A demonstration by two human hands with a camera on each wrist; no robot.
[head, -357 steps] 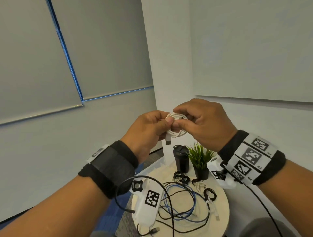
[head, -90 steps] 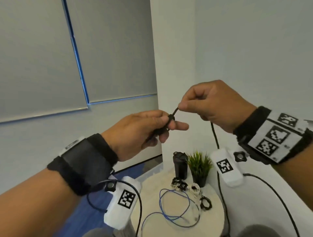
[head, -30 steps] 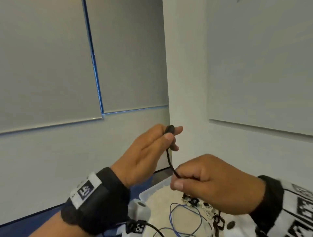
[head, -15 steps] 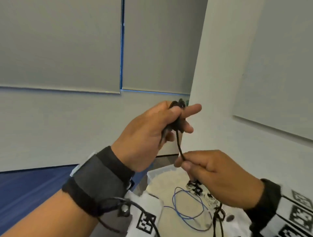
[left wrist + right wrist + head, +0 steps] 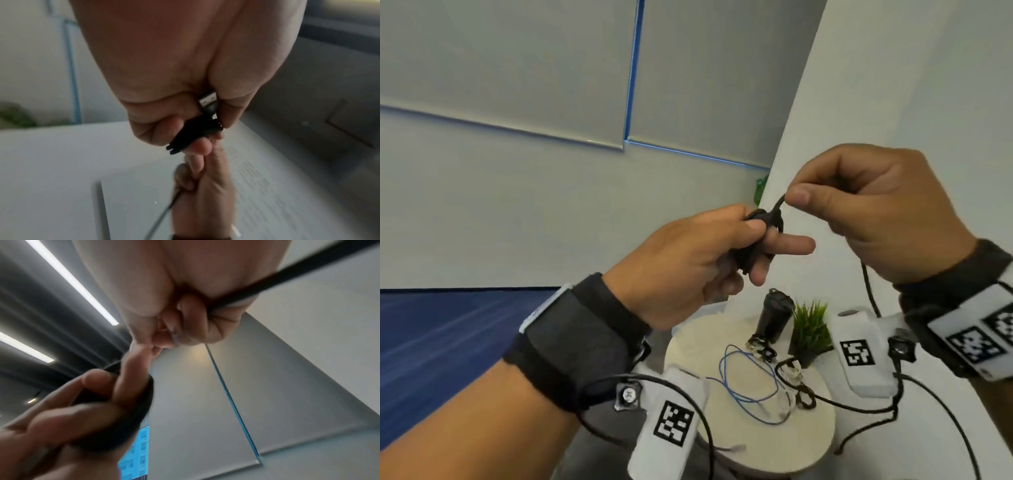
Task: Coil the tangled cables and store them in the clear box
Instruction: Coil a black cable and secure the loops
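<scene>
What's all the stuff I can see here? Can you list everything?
black cable: one, black, partly wound round the left fingers, its tail hanging from the right hand
blue cable: one, blue, loose on the table
coiled cables: several small bundles, black and white, on the table near the plant
table: one, round, off-white, below the hands
tumbler: one, black, table's far edge
plant: one, green, dark pot, beside the tumbler
left hand: grips the coil
right hand: pinches the cable

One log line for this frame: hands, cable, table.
left hand grips black cable coil | right hand pinches its strand | blue cable loose on round table
</scene>
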